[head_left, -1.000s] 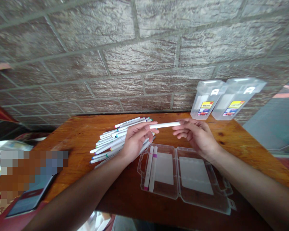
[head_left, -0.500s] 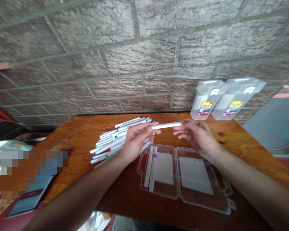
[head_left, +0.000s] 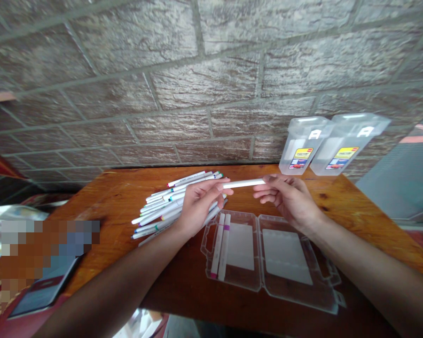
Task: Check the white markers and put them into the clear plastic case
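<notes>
Both my hands hold one white marker [head_left: 243, 183] level above the wooden table [head_left: 120, 197]. My left hand [head_left: 197, 203] pinches its left end and my right hand [head_left: 289, 199] pinches its right end. Below them an open clear plastic case [head_left: 268, 277] lies flat, with two markers [head_left: 221, 245] side by side in its left half. A pile of several white markers [head_left: 169, 204] with coloured caps lies to the left, partly behind my left hand.
Two closed clear marker cases [head_left: 324, 145] with yellow labels stand against the brick wall at the back right. A phone [head_left: 44, 288] lies near the table's front left edge, beside a blurred patch.
Almost nothing differs; my hands and the marker have shifted very slightly while keeping the same grip.
</notes>
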`<state>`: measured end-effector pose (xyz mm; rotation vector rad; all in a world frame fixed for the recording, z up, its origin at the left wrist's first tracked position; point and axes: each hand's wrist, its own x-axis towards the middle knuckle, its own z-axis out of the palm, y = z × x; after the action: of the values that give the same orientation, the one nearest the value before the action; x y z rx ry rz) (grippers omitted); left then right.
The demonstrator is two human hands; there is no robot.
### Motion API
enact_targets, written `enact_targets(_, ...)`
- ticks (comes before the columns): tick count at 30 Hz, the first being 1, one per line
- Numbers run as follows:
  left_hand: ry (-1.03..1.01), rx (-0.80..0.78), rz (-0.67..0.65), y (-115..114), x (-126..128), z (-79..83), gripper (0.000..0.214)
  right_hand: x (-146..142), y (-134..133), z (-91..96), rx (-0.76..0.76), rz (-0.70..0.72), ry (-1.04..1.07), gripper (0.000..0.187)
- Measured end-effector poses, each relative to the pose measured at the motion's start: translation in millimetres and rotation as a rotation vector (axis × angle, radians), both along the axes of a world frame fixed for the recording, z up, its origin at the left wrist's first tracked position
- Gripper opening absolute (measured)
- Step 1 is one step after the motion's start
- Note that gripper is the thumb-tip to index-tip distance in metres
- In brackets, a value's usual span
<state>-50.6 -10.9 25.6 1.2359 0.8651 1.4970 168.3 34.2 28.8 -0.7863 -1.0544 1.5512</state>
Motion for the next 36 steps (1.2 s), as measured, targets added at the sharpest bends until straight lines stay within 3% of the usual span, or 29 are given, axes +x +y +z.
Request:
enact_targets(16, 0.076, 0.007, 0.068, 8, -3, -7.9, 0.021, 0, -4, 0.3, 0.125, -0.002, -0.069, 0.027)
enact_targets(23, 0.099, -0.009, 0.084, 6, 0, -3.7, 0.022, -2, -7, -0.6, 0.207, 0.019, -0.135, 0.028)
enact_targets(30, 0.139, -0.035, 0.051, 3, 4, -2.7, 0.028, -3, -11, -1.3, 0.333, 0.032, -0.330, 0.031)
enact_targets(36, 0.192, -0.036, -0.001, 2, 5, -8.0, 0.029, -1, -14, -6.4, 0.636, -0.086, -0.667, 0.023)
